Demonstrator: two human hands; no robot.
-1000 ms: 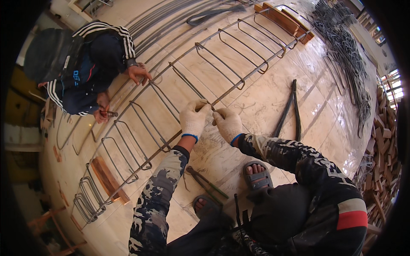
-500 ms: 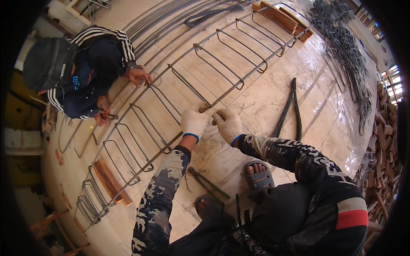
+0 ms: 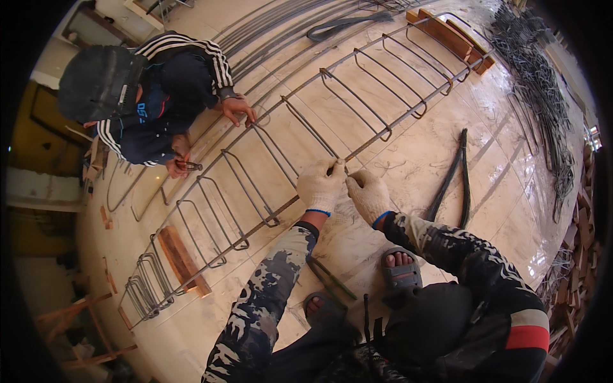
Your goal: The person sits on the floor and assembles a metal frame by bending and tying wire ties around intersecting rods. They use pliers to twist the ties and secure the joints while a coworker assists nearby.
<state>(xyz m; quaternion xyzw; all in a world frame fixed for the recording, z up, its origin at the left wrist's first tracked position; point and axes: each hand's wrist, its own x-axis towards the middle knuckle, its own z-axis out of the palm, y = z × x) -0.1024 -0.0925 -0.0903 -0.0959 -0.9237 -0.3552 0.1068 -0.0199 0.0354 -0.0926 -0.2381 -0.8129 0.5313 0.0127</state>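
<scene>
Both my hands wear pale knitted gloves and meet at the near long bar of a steel rebar cage (image 3: 370,141), by the end of one bent stirrup (image 3: 308,130). My left hand (image 3: 319,187) is closed in a pinch against the bar. Just to its right, my right hand (image 3: 370,198) has thumb and fingers pressed together. Whatever lies between the fingertips is too small to make out. Across the cage a co-worker in a dark cap rests one hand (image 3: 239,111) on the far bar and grips pliers (image 3: 189,166) in the other.
Wooden blocks (image 3: 182,258) support the cage's near-left end, others (image 3: 447,38) its far end. A folded wire bundle (image 3: 448,182) lies right of my hands. Green-handled cutters (image 3: 332,277) lie by my feet. Bent steel pieces (image 3: 530,70) and scrap wood (image 3: 578,274) are heaped at the right.
The whole scene has shifted rightward as my head turned. My hands stay close together at the same stirrup, and the right one has rolled over a little. The co-worker's hands keep their places.
</scene>
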